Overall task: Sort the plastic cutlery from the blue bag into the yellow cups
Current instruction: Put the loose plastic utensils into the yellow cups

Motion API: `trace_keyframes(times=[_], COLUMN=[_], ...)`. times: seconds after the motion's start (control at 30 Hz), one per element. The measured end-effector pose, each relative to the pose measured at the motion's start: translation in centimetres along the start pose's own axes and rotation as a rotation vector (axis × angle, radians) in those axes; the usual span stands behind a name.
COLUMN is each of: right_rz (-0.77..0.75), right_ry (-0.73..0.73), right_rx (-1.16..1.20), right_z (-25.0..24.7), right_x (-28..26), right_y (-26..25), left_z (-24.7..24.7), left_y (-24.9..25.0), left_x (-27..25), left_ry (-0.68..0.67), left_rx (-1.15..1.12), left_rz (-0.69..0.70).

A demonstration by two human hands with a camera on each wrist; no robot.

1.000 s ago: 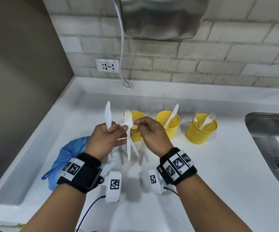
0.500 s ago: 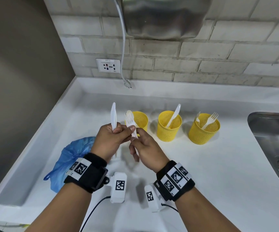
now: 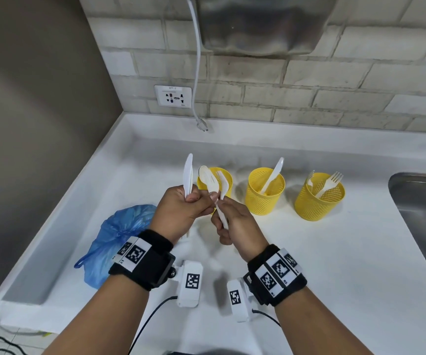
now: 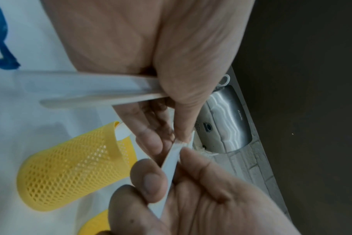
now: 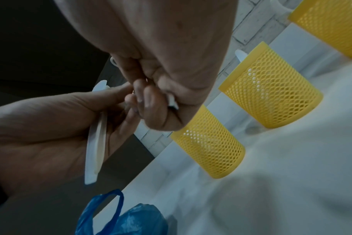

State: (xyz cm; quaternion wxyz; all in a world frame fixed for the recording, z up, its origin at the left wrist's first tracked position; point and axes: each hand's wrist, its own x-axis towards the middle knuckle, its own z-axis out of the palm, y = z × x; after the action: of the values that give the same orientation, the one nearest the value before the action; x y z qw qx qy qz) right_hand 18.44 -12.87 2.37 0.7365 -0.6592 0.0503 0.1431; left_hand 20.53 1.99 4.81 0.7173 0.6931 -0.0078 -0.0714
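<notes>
- A white countertop (image 3: 309, 252) is seen, closed at the back and on the left by a low raised edge.
- Behind the countertop a wall of pale bricks (image 3: 309, 80) is seen, and on the left a plain dark wall (image 3: 27, 124).
- A white socket plate (image 3: 173, 96) is fixed on the bricks, and a steel appliance (image 3: 258, 24) is mounted above, from which a white cable (image 3: 198, 73) hangs down to just above the counter.
- A part of a steel sink (image 3: 421, 213) is set in the countertop on the right.
- Three yellow mesh cups are placed in a row on the counter: the left cup (image 3: 228, 180) is partly hidden behind the hands, a white utensil leans in the middle cup (image 3: 265, 193), and forks stand in the right cup (image 3: 318, 201).
- The blue bag (image 3: 114, 239) is laid on the counter at the left, near the left wrist.
- The left hand (image 3: 181, 211) is clenched around the handles of a white knife (image 3: 188, 172) and a white spoon (image 3: 209, 181), which are held upright above the counter, in front of the left cup.
- The right hand (image 3: 237, 224) is curled around the handle of a white fork (image 3: 222, 185); the handle is pinched between thumb and fingers, the tines are pointed up, just beside the spoon.
- The two hands are touching each other at the fingertips.
- Black bands with printed markers are worn on both wrists.
</notes>
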Motion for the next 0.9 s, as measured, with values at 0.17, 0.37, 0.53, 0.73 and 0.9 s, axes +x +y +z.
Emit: trace_keyframes(times=[0.17, 0.37, 0.53, 0.73, 0.9], right_rz=[0.026, 0.050, -0.047, 0.048, -0.080], right_ry=[-0.003, 0.023, 0.030, 0.140, 0.212], right_rx=[0.013, -0.007, -0.001, 0.137, 0.047], right_z=[0.2, -0.1, 0.0, -0.8, -1.9], right_x=[0.1, -0.1, -0.2, 0.4, 0.5], right_y=[0.1, -0.4, -0.4, -1.2, -3.7], left_z=[0.4, 0.7, 0.6, 1.0, 1.2], left_y=[0.1, 0.6, 0.1, 0.1, 0.7], left_x=[0.2, 0.1, 0.4, 0.7, 0.5], left_ry=[0.012, -0.113, -0.139, -0.035, -0.068], left_rx=[0.091, 0.119, 0.118, 0.190, 0.221], left_rz=[0.009, -0.024, -0.021, -0.043, -0.104])
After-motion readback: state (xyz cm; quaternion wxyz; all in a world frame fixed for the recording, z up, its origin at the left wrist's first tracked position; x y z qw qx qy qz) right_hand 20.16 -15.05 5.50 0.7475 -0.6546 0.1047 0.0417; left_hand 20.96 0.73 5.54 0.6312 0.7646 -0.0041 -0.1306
